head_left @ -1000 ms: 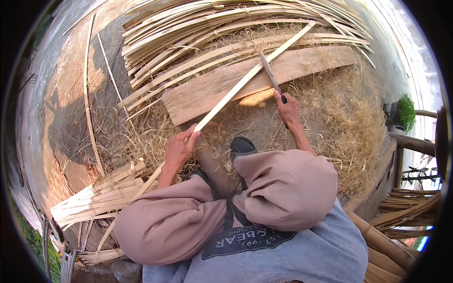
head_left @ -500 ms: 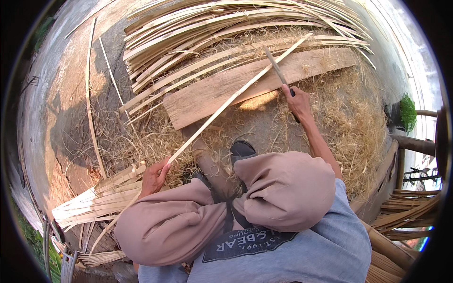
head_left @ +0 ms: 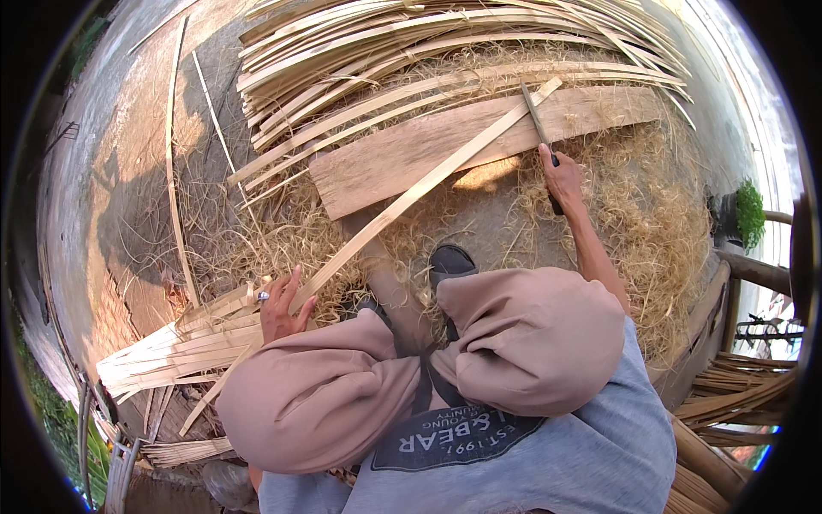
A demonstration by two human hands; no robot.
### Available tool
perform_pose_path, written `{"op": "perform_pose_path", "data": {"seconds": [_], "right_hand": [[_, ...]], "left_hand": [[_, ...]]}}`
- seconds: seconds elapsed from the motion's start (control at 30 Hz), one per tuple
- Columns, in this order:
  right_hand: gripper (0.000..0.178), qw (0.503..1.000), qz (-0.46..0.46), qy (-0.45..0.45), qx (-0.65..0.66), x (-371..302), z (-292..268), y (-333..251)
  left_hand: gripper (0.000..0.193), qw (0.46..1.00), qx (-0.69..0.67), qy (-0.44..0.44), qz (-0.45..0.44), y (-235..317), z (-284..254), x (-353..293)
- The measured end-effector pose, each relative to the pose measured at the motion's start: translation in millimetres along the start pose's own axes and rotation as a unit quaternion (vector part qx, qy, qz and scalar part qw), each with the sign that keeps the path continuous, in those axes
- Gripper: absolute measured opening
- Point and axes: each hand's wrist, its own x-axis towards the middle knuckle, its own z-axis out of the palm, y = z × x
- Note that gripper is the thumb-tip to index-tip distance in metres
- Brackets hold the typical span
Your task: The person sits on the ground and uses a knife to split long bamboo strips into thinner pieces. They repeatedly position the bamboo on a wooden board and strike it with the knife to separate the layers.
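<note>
A long pale bamboo strip [head_left: 411, 193] runs slantwise from my left hand up across the wooden plank [head_left: 368, 176], its broad face turned up. My left hand [head_left: 282, 310] is beside my left knee, fingers spread and a ring on one of them; the strip passes against it between thumb and fingers, not gripped. My right hand [head_left: 562, 177] is closed around the dark handle of a long knife [head_left: 538, 116]. The blade points away from me and lies by the strip's far end, over the plank. Whether its edge touches the strip I cannot tell.
A large pile of bamboo strips [head_left: 445, 34] lies beyond the plank. Another bundle of pale strips [head_left: 180, 353] is at left. Curly shavings [head_left: 634, 231] cover the ground around me. A green plant [head_left: 750, 214] and wooden poles [head_left: 753, 272] stand at right.
The strip has turned from its narrow edge to its broad face. My left hand's fingers have loosened and spread. The knife has shifted slightly right, toward the strip's far end.
</note>
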Motion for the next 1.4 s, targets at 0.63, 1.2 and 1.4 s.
{"op": "perform_pose_path", "data": {"seconds": [0.63, 1.2, 1.4], "right_hand": [[0.069, 0.994, 0.064, 0.002, 0.086, -13.4, -29.6, -10.5], [0.062, 0.994, -0.066, -0.078, 0.025, -52.6, 17.9, -58.3], [0.057, 0.942, -0.205, -0.266, 0.008, -195.6, 50.6, -136.6]], "left_hand": [[0.042, 0.931, -0.281, -0.161, -0.169, 68.1, 53.1, 130.9], [0.052, 0.902, -0.171, -0.270, -0.290, 27.8, 3.4, 62.3], [0.045, 0.986, -0.025, -0.093, -0.137, 49.7, 42.4, 65.3]]}}
